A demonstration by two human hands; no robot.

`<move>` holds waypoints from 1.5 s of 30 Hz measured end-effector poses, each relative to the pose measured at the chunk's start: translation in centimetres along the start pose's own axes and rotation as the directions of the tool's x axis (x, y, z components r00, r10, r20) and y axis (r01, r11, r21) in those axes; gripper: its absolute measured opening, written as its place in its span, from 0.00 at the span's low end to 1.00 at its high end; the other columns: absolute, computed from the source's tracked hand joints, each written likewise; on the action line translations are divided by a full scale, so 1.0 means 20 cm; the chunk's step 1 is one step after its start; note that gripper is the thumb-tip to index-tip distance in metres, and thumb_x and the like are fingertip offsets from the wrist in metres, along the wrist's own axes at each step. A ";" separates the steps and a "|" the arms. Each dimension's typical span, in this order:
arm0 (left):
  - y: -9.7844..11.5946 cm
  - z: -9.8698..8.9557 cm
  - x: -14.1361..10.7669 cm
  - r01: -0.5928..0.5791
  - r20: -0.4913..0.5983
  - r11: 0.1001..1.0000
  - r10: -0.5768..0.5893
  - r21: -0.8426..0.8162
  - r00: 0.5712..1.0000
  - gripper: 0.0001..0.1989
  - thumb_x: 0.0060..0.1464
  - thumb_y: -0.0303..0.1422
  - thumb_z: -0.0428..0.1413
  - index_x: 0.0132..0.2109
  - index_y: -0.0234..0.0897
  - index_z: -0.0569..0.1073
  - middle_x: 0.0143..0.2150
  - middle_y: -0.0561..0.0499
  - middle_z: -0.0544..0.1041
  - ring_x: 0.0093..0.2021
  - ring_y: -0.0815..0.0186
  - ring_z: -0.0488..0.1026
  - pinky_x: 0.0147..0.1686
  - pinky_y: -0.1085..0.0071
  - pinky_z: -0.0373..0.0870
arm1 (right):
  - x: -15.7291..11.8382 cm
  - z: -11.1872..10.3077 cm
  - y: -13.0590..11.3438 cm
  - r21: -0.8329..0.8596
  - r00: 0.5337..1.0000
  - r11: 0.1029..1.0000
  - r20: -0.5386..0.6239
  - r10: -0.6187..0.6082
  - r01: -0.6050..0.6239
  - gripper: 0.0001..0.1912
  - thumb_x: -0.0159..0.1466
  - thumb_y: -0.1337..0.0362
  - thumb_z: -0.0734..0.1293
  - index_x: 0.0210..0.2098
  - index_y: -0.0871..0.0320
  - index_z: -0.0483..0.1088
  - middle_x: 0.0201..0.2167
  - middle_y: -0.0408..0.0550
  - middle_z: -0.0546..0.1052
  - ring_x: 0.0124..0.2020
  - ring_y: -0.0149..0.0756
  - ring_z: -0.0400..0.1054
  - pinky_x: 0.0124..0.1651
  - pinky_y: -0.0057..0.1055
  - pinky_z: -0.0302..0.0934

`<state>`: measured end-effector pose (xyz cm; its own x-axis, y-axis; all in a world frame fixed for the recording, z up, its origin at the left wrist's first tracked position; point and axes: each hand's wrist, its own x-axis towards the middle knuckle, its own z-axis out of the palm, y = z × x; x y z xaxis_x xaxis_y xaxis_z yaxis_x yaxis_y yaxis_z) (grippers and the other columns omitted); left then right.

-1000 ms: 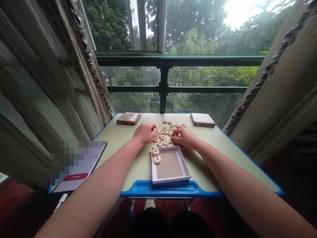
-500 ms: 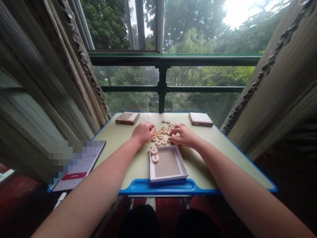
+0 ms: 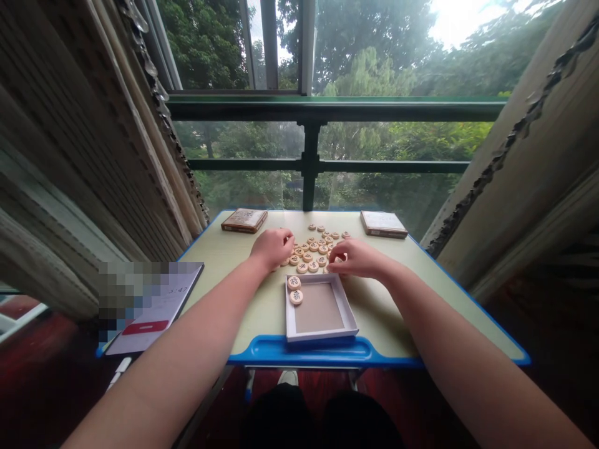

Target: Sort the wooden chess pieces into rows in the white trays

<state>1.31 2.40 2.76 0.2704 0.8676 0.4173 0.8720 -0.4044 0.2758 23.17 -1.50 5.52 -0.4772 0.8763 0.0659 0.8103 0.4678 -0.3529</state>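
Several round wooden xiangqi pieces (image 3: 312,266) with dark characters lie spread over the middle of the table. At their left edge rests my left hand (image 3: 274,247), its fingers curled in; whatever is inside them is hidden. My right hand (image 3: 353,257) bends over the right side of the pieces, with its thumb and fingertips pinched down on a xiangqi piece (image 3: 327,269) just behind the box. The shallow white box (image 3: 350,315) sits nearer to me and has two pieces, one before the other, along its left wall.
Two flat boxes stand at the back, a brown one (image 3: 244,220) on the left and a paler one (image 3: 384,223) on the right. A tablet (image 3: 154,318) lies at the left edge. The blue table rim (image 3: 262,351) runs along the front.
My right hand has drawn a little towards me and the box, uncovering pieces behind it. My left hand stays almost where it was. The view has shifted slightly.
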 end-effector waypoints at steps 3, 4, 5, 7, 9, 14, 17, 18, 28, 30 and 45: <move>0.00 0.00 0.00 -0.019 0.014 1.000 0.019 -0.001 1.000 0.14 0.54 0.35 0.47 0.34 0.38 0.77 0.33 0.48 0.78 0.34 0.62 0.73 0.35 0.70 0.66 | 0.00 0.01 0.00 0.012 0.996 0.998 0.051 0.066 -0.067 0.07 0.53 0.61 0.66 0.27 0.57 0.75 0.23 0.44 0.74 0.24 0.31 0.65 0.27 0.26 0.55; 0.00 0.00 0.00 -0.026 0.020 1.000 0.026 -0.003 0.999 0.14 0.54 0.35 0.46 0.34 0.38 0.76 0.33 0.48 0.78 0.34 0.62 0.73 0.35 0.70 0.66 | 0.00 0.02 0.00 0.021 0.996 0.997 0.055 0.077 -0.078 0.07 0.53 0.61 0.66 0.28 0.57 0.75 0.23 0.43 0.74 0.24 0.31 0.65 0.26 0.26 0.55; 0.00 0.00 0.00 -0.030 0.025 1.000 0.030 -0.006 0.999 0.14 0.54 0.35 0.46 0.34 0.38 0.76 0.33 0.48 0.78 0.35 0.62 0.73 0.35 0.70 0.66 | 0.00 0.02 0.00 0.030 0.995 0.996 0.056 0.083 -0.085 0.07 0.53 0.61 0.66 0.28 0.57 0.75 0.23 0.43 0.74 0.24 0.31 0.65 0.26 0.26 0.55; 0.01 0.00 0.00 -0.024 0.027 1.000 0.024 -0.007 0.999 0.14 0.54 0.35 0.46 0.34 0.38 0.76 0.34 0.48 0.79 0.36 0.62 0.73 0.36 0.70 0.66 | 0.01 0.02 0.01 0.042 0.994 0.995 0.054 0.093 -0.095 0.06 0.53 0.62 0.66 0.29 0.57 0.75 0.24 0.43 0.75 0.25 0.30 0.65 0.26 0.25 0.55; 0.00 0.00 0.00 -0.013 0.024 1.000 0.013 -0.004 1.000 0.14 0.54 0.35 0.46 0.35 0.38 0.76 0.35 0.48 0.79 0.37 0.62 0.73 0.37 0.70 0.66 | 0.01 0.03 0.02 0.042 0.993 0.993 0.033 0.110 -0.111 0.06 0.53 0.63 0.66 0.28 0.57 0.75 0.25 0.43 0.75 0.26 0.30 0.65 0.26 0.25 0.55; 0.00 0.00 0.00 -0.017 0.035 1.000 0.017 0.004 0.999 0.14 0.54 0.34 0.46 0.34 0.38 0.76 0.33 0.47 0.78 0.35 0.62 0.73 0.36 0.70 0.66 | 0.01 0.00 0.05 -0.039 0.987 0.993 -0.117 0.110 -0.115 0.08 0.55 0.64 0.64 0.30 0.58 0.75 0.25 0.45 0.74 0.26 0.30 0.64 0.28 0.25 0.54; 0.00 0.01 0.00 -0.032 0.042 0.999 0.033 -0.012 0.999 0.14 0.54 0.35 0.46 0.34 0.38 0.76 0.33 0.47 0.78 0.35 0.62 0.73 0.35 0.70 0.66 | -0.01 -0.04 0.05 -0.018 0.988 0.995 -0.121 0.097 -0.100 0.10 0.55 0.65 0.64 0.33 0.57 0.76 0.27 0.45 0.75 0.27 0.31 0.65 0.29 0.25 0.55; 0.00 0.01 0.00 -0.037 0.045 0.999 0.038 -0.020 0.998 0.14 0.54 0.35 0.46 0.34 0.38 0.76 0.33 0.48 0.78 0.35 0.62 0.73 0.35 0.70 0.65 | -0.02 -0.05 0.05 -0.003 0.991 0.995 -0.084 0.101 -0.101 0.11 0.55 0.65 0.64 0.35 0.57 0.76 0.29 0.45 0.75 0.28 0.31 0.65 0.30 0.25 0.56; -0.01 0.01 0.00 -0.032 0.039 0.999 0.033 -0.020 0.999 0.14 0.53 0.35 0.47 0.33 0.37 0.77 0.32 0.47 0.78 0.34 0.62 0.72 0.33 0.70 0.64 | 0.00 -0.02 0.05 -0.023 0.989 0.991 0.053 0.135 -0.134 0.11 0.53 0.60 0.67 0.33 0.56 0.76 0.28 0.44 0.75 0.27 0.30 0.64 0.27 0.24 0.52; -0.01 0.01 0.00 -0.022 0.028 0.999 0.023 -0.038 0.999 0.14 0.52 0.34 0.47 0.32 0.37 0.77 0.31 0.47 0.78 0.33 0.62 0.72 0.33 0.70 0.64 | 0.00 -0.02 0.06 -0.027 0.992 0.992 0.021 0.123 -0.123 0.11 0.53 0.59 0.66 0.32 0.57 0.75 0.28 0.45 0.74 0.26 0.30 0.63 0.26 0.25 0.52; -0.04 -0.03 0.03 0.122 0.297 0.948 -0.031 -0.293 0.955 0.15 0.42 0.40 0.58 0.34 0.35 0.78 0.33 0.49 0.77 0.30 0.65 0.70 0.31 0.71 0.65 | 0.02 0.07 -0.02 0.071 0.975 0.980 -0.130 -0.178 0.188 0.12 0.58 0.58 0.65 0.34 0.57 0.77 0.34 0.50 0.73 0.40 0.39 0.64 0.43 0.34 0.57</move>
<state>0.47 3.01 3.35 0.3520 0.9265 0.1330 0.7403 -0.3625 0.5662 22.10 -1.45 4.34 -0.5659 0.7862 0.2483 0.6798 0.6153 -0.3992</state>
